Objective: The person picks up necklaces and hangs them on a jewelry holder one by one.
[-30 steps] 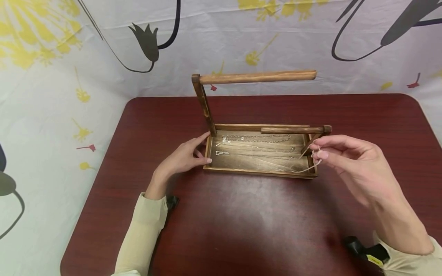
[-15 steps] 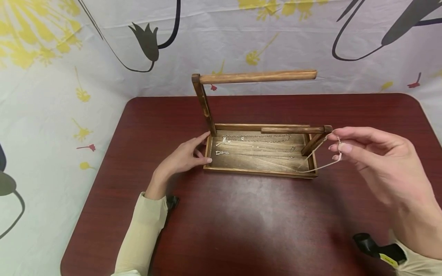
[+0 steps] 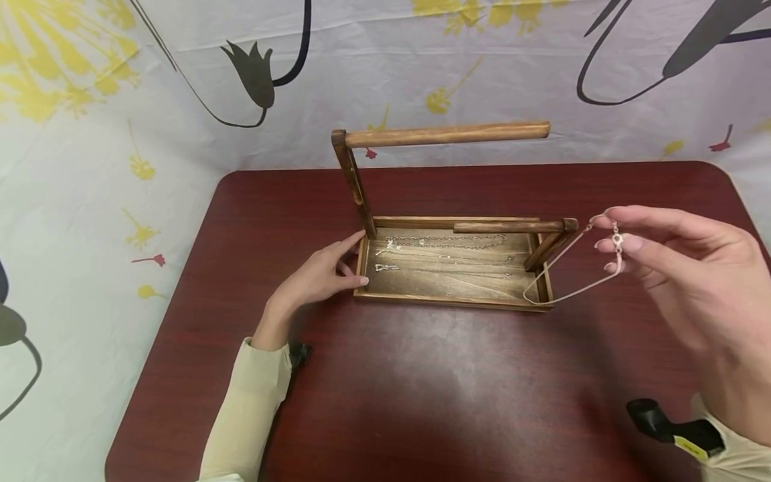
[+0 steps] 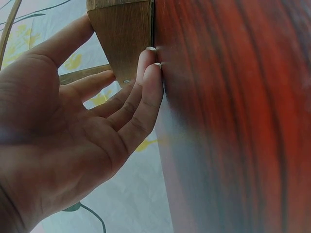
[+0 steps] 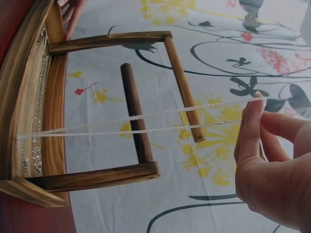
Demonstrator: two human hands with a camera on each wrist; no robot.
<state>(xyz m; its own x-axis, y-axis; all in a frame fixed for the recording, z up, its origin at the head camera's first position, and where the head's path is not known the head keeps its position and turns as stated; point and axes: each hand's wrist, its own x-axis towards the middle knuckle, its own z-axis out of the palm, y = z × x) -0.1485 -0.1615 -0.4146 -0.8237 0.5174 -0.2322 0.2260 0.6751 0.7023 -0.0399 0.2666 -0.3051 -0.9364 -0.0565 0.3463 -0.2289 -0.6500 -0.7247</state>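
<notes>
My right hand pinches a thin silver chain necklace near its clasp, out to the right of a wooden jewelry stand. The chain hangs in a long loop, its low end over the right end of the stand's tray. In the right wrist view its two strands run from the fingertips down to the tray. My left hand holds the tray's left end, thumb at the front corner. Seen from the left wrist, its fingers touch the wooden end. Several other necklaces lie lengthwise in the tray.
A tall upper bar rises from the tray's left end, and a lower bar from its right. Each has one free end. The stand rests on a dark red table. Patterned cloth hangs behind and at the left.
My right hand has moved right and slightly up, drawing the necklace farther out over the tray's right end. The left hand stays on the tray.
</notes>
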